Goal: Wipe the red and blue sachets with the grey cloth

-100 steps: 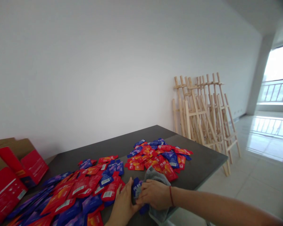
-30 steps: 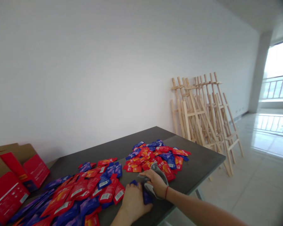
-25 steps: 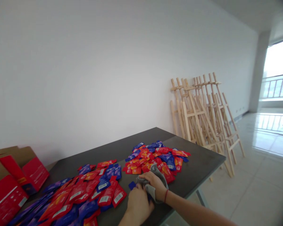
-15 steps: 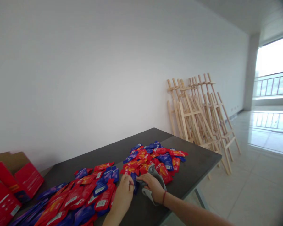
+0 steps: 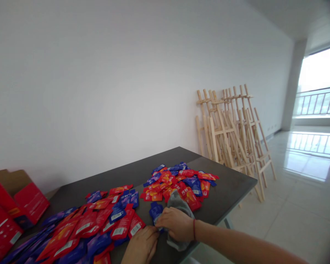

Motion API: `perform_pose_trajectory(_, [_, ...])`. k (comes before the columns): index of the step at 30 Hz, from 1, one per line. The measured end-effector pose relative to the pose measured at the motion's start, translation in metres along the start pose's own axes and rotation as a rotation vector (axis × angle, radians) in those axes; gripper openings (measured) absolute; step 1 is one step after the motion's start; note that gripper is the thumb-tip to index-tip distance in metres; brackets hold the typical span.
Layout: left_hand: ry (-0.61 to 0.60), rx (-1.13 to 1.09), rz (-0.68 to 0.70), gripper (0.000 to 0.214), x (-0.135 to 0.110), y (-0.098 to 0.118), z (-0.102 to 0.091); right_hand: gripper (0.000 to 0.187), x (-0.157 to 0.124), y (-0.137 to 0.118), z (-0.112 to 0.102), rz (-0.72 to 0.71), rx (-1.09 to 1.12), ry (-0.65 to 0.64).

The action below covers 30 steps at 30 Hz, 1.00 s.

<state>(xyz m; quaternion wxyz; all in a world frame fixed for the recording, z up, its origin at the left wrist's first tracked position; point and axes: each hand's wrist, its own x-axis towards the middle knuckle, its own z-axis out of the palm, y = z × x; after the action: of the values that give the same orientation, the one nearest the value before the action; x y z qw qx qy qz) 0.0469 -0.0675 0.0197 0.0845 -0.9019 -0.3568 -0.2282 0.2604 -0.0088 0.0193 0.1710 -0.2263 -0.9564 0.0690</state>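
A blue pouch lies flat on the dark table, set apart from the two piles. With a grey cloth bunched under its fingers, my right hand presses on the pouch's lower part and hides it. My left hand is closed at the pouch's near end, its fingertips down by the table and partly hidden. Just beyond the cloth is a pile of red and blue pouches. Beside my left hand lies a larger spread of the same pouches.
Opened red cardboard boxes stand at the table's left end. The dark table has its right edge past the far pile, and a white wall runs behind it. Several wooden easels lean against that wall.
The blue pouch now lies flat on the table, more exposed. Both hands have come down nearer to me, and the cloth has moved onto the pouch's lower part with my right hand.
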Motion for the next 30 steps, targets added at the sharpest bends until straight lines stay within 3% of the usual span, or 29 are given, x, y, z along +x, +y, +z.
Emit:
perform_pose_trajectory(5, [0.009,0.017,0.0,0.029,-0.005,-0.001,0.014,0.044,0.011,-0.001,0.002,-0.016,-0.151,-0.067])
perform_pose_trajectory(14, [0.02,0.017,-0.026,0.032,-0.009,-0.002,0.021,0.016,0.074,0.017,0.0,0.134,-0.37,-0.11])
perform_pose_trajectory(17, [0.001,0.005,-0.043,0.031,-0.009,-0.001,0.023,0.014,0.07,0.014,0.002,0.028,-0.371,-0.12])
perform_pose_trajectory(21, [-0.027,0.015,-0.068,0.03,-0.008,0.0,0.024,0.019,0.042,0.007,0.002,-0.139,-0.289,-0.144])
perform_pose_trajectory(26, [-0.021,-0.001,-0.055,0.034,-0.007,0.0,0.023,0.036,0.021,0.007,-0.002,-0.07,-0.249,-0.124])
perform_pose_trajectory(30, [0.004,-0.012,-0.043,0.034,-0.007,0.0,0.02,0.027,0.043,0.014,-0.005,0.018,-0.301,-0.104])
